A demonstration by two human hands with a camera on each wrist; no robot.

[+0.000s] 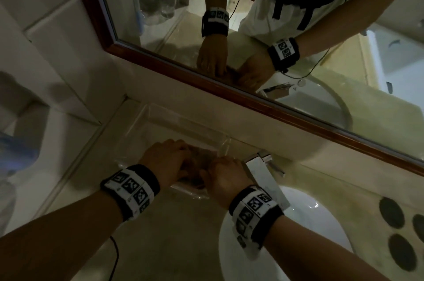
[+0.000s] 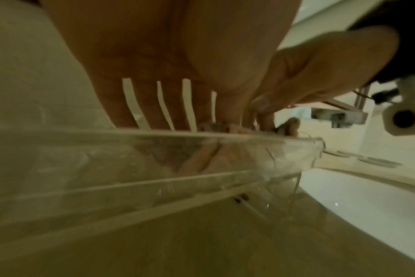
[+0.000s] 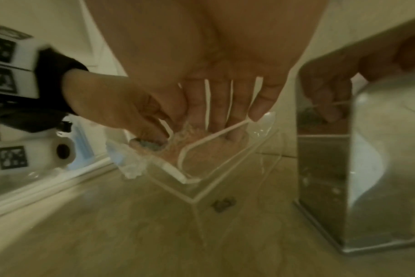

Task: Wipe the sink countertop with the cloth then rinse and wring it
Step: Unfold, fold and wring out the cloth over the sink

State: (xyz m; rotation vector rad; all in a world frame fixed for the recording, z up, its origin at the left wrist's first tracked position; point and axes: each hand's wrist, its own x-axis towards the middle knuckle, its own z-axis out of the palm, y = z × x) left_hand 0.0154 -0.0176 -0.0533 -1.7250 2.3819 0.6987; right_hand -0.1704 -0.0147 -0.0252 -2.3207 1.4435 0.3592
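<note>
A pinkish-brown cloth (image 1: 197, 166) lies bunched in a clear acrylic tray (image 1: 172, 124) on the beige countertop (image 1: 183, 234), left of the faucet. My left hand (image 1: 169, 159) reaches into the tray from the left, its thumb and fingertips pinching the cloth (image 3: 192, 135). From the right, my right hand (image 1: 227, 177) reaches in, fingers pointing down, thumb against them on the cloth (image 2: 213, 126). The fingertips are partly hidden behind the tray wall (image 2: 107, 159). The mirror repeats both hands on the cloth.
A square chrome faucet (image 1: 263, 175) stands just right of my right hand, with the white basin (image 1: 316, 223) below it. Dark round discs (image 1: 391, 211) lie on the counter far right. The framed mirror (image 1: 252, 39) runs behind. A blue object (image 1: 16, 149) sits far left.
</note>
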